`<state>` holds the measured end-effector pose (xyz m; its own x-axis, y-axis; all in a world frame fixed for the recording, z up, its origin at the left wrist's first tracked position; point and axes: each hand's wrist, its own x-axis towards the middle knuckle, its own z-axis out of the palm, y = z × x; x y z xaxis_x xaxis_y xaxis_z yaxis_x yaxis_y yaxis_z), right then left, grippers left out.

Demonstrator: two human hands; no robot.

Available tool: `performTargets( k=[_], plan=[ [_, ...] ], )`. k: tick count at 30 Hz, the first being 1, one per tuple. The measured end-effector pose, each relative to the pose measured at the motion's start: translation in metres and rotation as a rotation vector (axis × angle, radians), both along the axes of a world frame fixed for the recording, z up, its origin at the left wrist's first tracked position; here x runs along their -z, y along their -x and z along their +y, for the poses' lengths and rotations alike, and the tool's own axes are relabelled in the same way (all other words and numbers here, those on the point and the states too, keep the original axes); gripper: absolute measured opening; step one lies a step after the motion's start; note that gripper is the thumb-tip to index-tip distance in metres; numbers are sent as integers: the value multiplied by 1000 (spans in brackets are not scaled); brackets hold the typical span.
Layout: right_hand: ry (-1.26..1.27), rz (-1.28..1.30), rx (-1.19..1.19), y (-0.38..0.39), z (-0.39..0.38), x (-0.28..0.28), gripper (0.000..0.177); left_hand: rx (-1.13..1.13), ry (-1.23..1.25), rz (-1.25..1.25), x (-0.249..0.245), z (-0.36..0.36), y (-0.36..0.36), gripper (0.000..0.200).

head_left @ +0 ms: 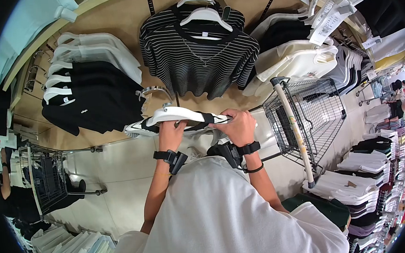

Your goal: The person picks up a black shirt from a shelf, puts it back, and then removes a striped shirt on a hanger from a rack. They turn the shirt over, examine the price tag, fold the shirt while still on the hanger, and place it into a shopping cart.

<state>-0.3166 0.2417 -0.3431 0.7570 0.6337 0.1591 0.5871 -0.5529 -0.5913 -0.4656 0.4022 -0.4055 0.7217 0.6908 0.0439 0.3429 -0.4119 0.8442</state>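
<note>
A white hanger [175,113] with a striped shirt [138,127], light with black parts, is in front of me at chest height, seen from above. My left hand [170,134] is closed at the shirt's neck area, under the middle of the hanger; its fingertips are partly hidden in the cloth. My right hand [239,125] pinches the shirt's shoulder by the hanger's right end. The lower part of the shirt is mostly out of sight behind my hands. Just beyond it, black-and-white striped shirts [197,55] hang on the wall display.
Black shirts [95,94] hang at the left, cream shirts [297,62] at the right. A wire shopping cart [318,117] stands right of me. Another cart [47,177] is at the left, beside a person in black [11,198]. Racks of folded and hanging clothes [354,183] flank me.
</note>
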Motion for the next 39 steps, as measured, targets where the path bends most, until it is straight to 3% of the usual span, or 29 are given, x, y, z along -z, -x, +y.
performTargets(
  k=[4, 7, 11, 14, 20, 24, 27, 30, 36, 39],
  plan=[
    [6, 41, 78, -4, -3, 14, 42, 86, 636, -404, -3, 2, 0, 24],
    [24, 105, 113, -5, -5, 16, 44, 108, 760, -564, -11, -1, 5, 24],
    [56, 138, 124, -5, -5, 13, 45, 104, 697, -526, -37, -3, 16, 20],
    [51, 77, 127, -5, -4, 17, 46, 192, 411, -447, -41, 2, 24, 16],
    [46, 125, 123, -5, -2, 19, 46, 99, 104, -349, -50, 6, 25, 16],
    [41, 123, 108, -3, -1, 18, 46, -87, 410, -495, -45, 7, 24, 15],
    [47, 129, 100, -2, 0, 14, 46, -92, 280, -383, -46, 10, 29, 17],
    [41, 121, 96, -1, 1, 12, 45, -105, 269, -484, -53, 4, 27, 20],
    [30, 154, 102, 0, 1, 11, 44, -167, 340, -417, -47, 13, 28, 22],
    [29, 164, 125, 1, 1, 8, 44, -190, 418, -579, -32, 14, 27, 24]
  ],
)
